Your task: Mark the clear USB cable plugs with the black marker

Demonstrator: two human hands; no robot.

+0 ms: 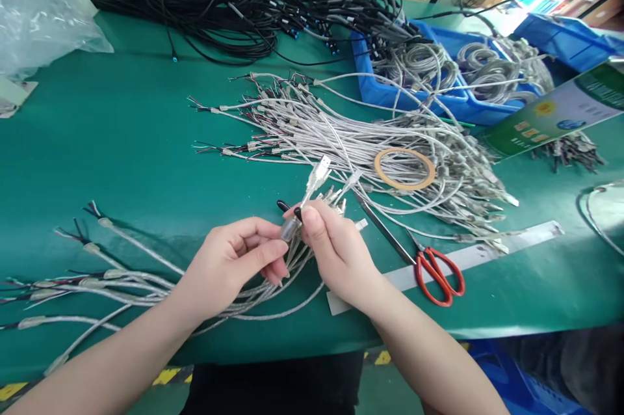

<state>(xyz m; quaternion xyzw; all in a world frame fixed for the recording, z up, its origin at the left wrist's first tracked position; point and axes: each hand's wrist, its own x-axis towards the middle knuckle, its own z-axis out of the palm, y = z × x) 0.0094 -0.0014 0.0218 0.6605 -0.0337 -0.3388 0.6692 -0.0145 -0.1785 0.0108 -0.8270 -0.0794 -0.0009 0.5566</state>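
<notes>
My left hand (244,252) is closed, pinching a USB cable at its clear grey sleeve (290,229). The cable's silver USB plug (319,173) points up and away, above my hands. My right hand (338,249) is closed beside it, thumb pressed on a small black-tipped tool (298,213) against the cable; its kind is mostly hidden by my fingers. Beneath both hands lies a bunch of clear-jacketed USB cables (253,301). Their stripped wire ends (92,247) spread to the left, and several plugs show behind my right hand.
Red-handled scissors (439,275) and a steel ruler (526,240) lie to the right, near a slim dark metal strip (387,231). Beyond are a cable pile (312,129) with a tape ring (404,169), black cables (209,12), blue bins (363,70) and a green-white box (550,112).
</notes>
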